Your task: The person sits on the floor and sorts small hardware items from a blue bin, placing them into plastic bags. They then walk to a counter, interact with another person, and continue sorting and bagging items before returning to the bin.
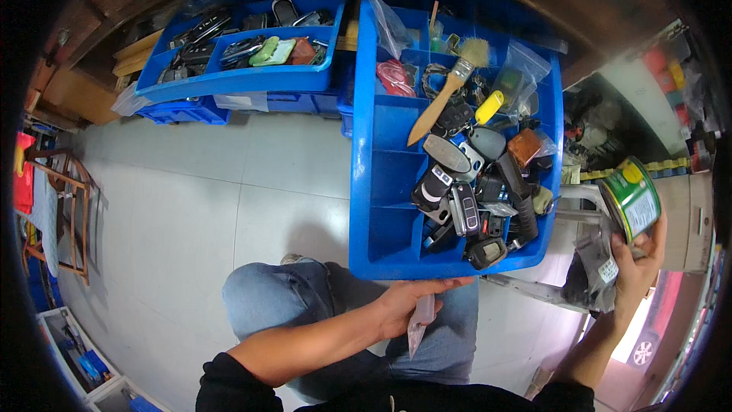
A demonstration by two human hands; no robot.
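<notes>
My left hand (409, 306) is below the front edge of a blue compartment tray (361, 183), its fingers against the underside, with a small clear plastic bag (418, 329) between them. In my right hand (637, 257) are a green and yellow tin (635, 200) and a plastic packet with a dark item (597, 274). Car key fobs (466, 209) are heaped in the tray. On top of them lie a wooden-handled bristle brush (443, 100) and a yellow key tag (489, 107). A pink-red item (394, 77) sits in a side compartment.
A second blue tray (240, 77) with fobs and key cases stands at the upper left, above blue bins (186, 111). A wooden chair (74, 217) is at the far left. Open white boxes (71, 349) are at the lower left, and a metal frame (532, 292) is beneath the tray's right side.
</notes>
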